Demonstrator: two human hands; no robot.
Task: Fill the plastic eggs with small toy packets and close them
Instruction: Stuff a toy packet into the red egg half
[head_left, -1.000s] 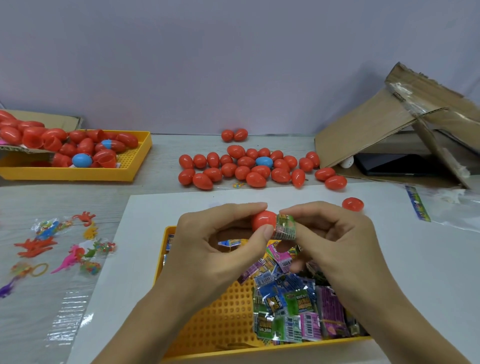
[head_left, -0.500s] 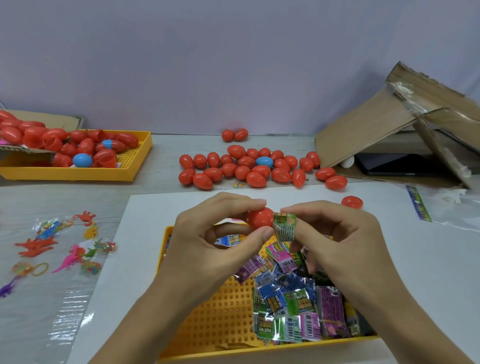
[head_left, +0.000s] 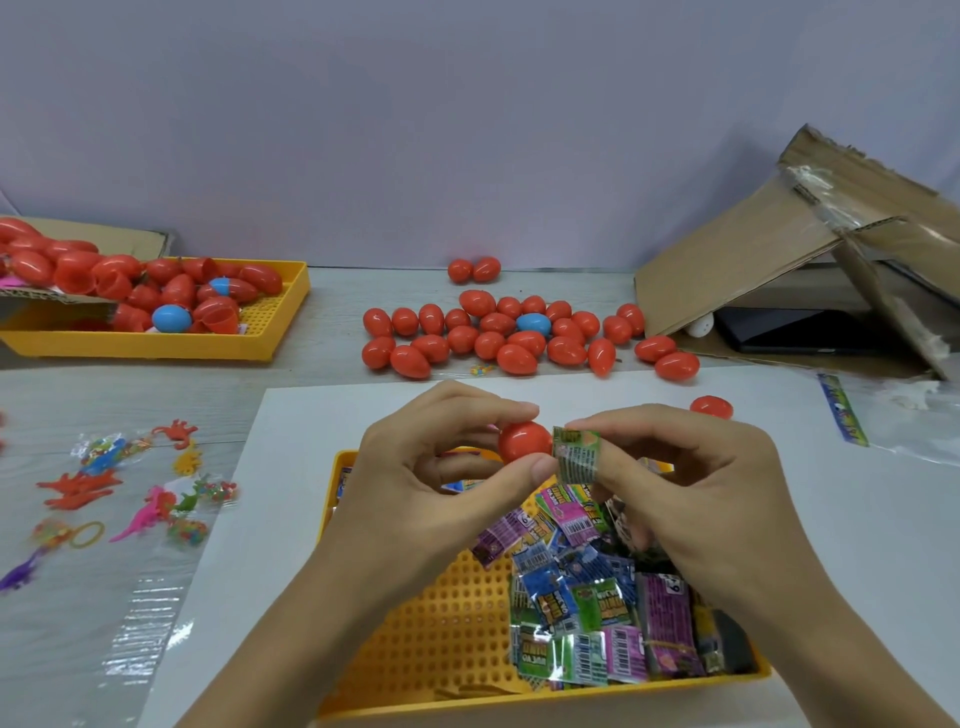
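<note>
Left hand (head_left: 415, 483) pinches a red egg half (head_left: 523, 440) between thumb and forefinger, held above the far edge of the near yellow tray (head_left: 415, 623). Right hand (head_left: 691, 483) pinches a rolled green toy packet (head_left: 575, 456) with a barcode on it, packet touching the egg half's right side; whether it is inside the opening, cannot tell. Tray floor is perforated; its right part holds a heap of toy packets (head_left: 597, 597) in green, blue, pink, purple. Print on packets reads partly "DINO", upside down, plus barcodes and a "9" on a purple one; rest too small to read. Tray sits on a white sheet (head_left: 857, 545). Behind it on the table, a cluster of closed red eggs (head_left: 493, 338) with one blue egg (head_left: 533, 324) among them; a single red egg (head_left: 711, 406) lies on the sheet near the right hand. Far left, a second yellow tray (head_left: 156, 345) with red egg halves and a blue one. Left on the table, loose small toys in clear wrap (head_left: 114, 488): orange, pink, purple figures. Far right, an opened cardboard box (head_left: 753, 260) and a clear bag with a colourful strip (head_left: 844, 410), text unreadable.
</note>
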